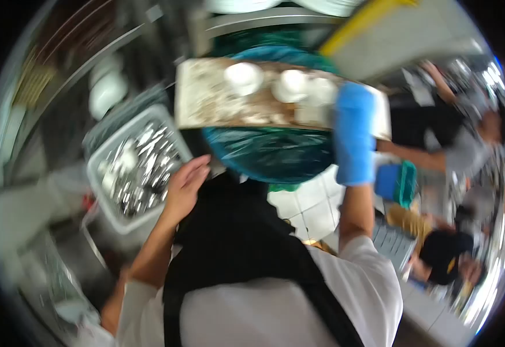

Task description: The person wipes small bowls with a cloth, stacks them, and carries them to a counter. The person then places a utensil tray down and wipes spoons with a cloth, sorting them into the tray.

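Note:
My left hand (189, 186), bare, is beside the right rim of a pale plastic tub (98, 186) full of shiny cutlery (154, 165). Its fingers are a little apart and nothing shows in them. My right hand (353, 115) wears a long blue glove and reaches over the right part of a stained board (206, 113). Motion blur smears its fingers, so their grip is not visible. White cups or bowls (244, 78) stand on the board, some close to the glove. Below the board is a round bin lined with a dark green bag (270, 153).
White bowls (108, 95) sit at the upper left. Stacked plates (241, 4) show at the top edge. Several people are at the right, one in a dark apron (423, 124). A blue container (386, 180) and a grey crate (392, 243) stand near the tiled floor (316, 217).

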### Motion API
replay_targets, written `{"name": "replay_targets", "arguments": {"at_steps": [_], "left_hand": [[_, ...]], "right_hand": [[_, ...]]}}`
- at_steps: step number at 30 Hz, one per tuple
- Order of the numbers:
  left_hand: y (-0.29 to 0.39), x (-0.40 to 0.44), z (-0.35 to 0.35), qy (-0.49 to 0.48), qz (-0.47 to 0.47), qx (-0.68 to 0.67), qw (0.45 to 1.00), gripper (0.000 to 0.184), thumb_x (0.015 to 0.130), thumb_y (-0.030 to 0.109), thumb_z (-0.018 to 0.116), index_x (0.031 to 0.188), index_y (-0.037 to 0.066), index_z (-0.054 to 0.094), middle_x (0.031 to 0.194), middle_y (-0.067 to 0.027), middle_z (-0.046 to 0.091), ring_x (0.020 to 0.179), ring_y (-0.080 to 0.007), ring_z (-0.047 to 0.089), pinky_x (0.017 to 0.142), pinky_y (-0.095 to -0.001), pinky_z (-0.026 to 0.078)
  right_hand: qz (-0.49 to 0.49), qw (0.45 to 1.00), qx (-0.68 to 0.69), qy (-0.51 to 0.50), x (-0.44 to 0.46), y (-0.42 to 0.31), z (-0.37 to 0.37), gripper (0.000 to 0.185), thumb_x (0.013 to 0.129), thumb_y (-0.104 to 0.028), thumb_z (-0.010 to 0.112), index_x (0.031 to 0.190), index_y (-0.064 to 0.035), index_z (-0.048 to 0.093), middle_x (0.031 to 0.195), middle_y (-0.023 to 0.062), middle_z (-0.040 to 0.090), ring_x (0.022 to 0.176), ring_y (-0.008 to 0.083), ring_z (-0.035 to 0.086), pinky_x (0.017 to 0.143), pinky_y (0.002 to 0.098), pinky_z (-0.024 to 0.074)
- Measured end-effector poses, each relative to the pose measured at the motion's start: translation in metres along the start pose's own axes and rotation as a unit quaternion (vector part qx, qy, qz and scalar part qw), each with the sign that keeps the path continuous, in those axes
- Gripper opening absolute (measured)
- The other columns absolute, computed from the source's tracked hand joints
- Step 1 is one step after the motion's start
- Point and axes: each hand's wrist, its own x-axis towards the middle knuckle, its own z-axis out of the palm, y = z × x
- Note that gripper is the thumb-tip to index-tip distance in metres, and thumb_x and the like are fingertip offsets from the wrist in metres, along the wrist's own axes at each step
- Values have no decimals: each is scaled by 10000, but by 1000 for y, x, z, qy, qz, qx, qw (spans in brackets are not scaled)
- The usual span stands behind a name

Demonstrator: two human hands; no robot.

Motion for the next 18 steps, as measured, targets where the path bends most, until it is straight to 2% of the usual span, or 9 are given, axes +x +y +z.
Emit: {"name": "replay_targets", "arguments": {"at_steps": [1,2,3,4,6,8,12,15,18], "left_hand": [[-17,-3,-6,39,24,5,999,364,954,216,616,1257,19,581,1201,-113,641,1085,-192,625,923,-302,480],[-30,-6,-19,83,-21,48,995,369,935,236,643,1235,27,593,1166,-116,655,1046,-193,641,894,-312,493],[-24,-14,-30,155,-45,168,972,366,890,250,689,1183,41,624,1055,-129,684,944,-207,669,825,-313,510],[-43,-16,-51,221,-52,236,945,341,839,251,720,1108,51,656,939,-145,692,854,-227,675,770,-323,512],[-80,-23,-99,302,-79,370,875,244,830,226,678,985,38,656,885,-170,680,825,-311,661,747,-415,511],[-116,-28,-149,350,-103,456,812,236,823,196,666,1000,41,649,892,-182,662,846,-363,637,750,-465,500],[-134,-15,-198,373,-57,467,800,241,818,184,657,1010,40,645,915,-178,654,886,-383,620,784,-470,494],[-151,22,-214,335,71,582,738,211,821,183,623,955,21,642,948,-156,662,899,-375,611,850,-432,494],[-147,41,-222,228,-29,630,742,207,824,186,603,935,17,649,973,-156,665,915,-372,612,857,-430,496]], "right_hand": [[115,973,195,-45,8,-11,-30,45,770,-93,561,796,-68,588,763,94,578,730,246,580,654,352,453],[252,857,448,-24,15,-22,-59,115,809,-106,549,858,-38,628,808,104,612,784,236,604,712,327,467],[368,718,589,41,24,-33,-88,187,849,-120,537,919,-8,669,853,113,647,837,225,627,770,302,481],[152,927,335,76,18,-17,-81,187,886,-104,531,930,12,671,936,109,672,871,212,623,773,310,481],[315,655,672,144,17,-26,-98,186,903,-56,509,953,54,650,1005,141,673,876,217,626,781,345,503],[324,640,683,139,25,-44,-150,171,870,-18,533,972,77,632,1022,161,667,891,212,633,800,336,518],[277,656,693,109,24,-78,-196,194,833,-31,548,972,77,632,1017,163,659,886,223,629,784,338,509],[238,670,698,82,24,-105,-209,216,806,-40,559,972,76,632,1013,164,653,882,232,627,773,339,501],[204,686,696,58,26,-131,-217,239,778,-50,571,973,76,631,1010,165,648,878,240,625,761,341,494]]}}
